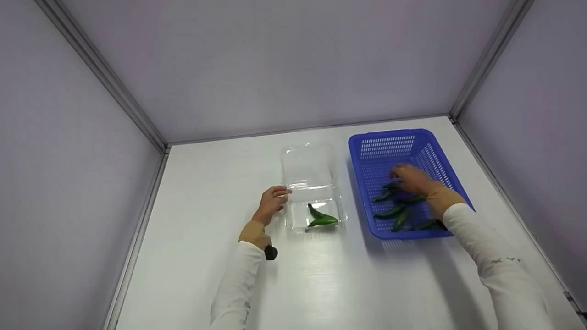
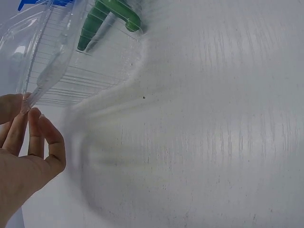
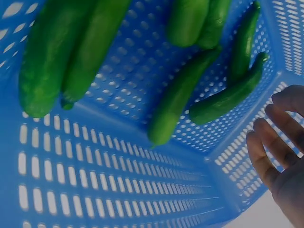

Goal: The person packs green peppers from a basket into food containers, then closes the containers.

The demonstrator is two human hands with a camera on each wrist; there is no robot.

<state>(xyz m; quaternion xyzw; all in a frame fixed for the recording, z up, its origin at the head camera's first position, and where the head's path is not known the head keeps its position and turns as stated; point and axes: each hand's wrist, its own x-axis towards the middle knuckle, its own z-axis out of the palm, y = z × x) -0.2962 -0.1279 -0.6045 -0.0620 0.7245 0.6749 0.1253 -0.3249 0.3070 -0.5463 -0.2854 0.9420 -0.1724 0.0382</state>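
Note:
A clear plastic clamshell box (image 1: 298, 212) lies with its lid folded back, two green cucumbers (image 1: 323, 221) in its near half. My left hand (image 1: 274, 201) is at the box's left side; in the left wrist view its thumb and fingers pinch the plastic rim (image 2: 43, 85). Over on the right, my right hand (image 1: 411, 178) reaches into a blue plastic basket (image 1: 387, 235) above several cucumbers (image 1: 400, 220). Seen from the right wrist, that hand's fingers (image 3: 256, 152) are loosely bent and hold nothing, apart from the nearest cucumber (image 3: 228, 97).
The box and basket stand side by side on a white table (image 1: 197, 220), a narrow gap between them. Pale panels (image 1: 302, 68) enclose the table at the back and both sides. The basket's slotted walls (image 3: 109, 175) rise around the cucumbers.

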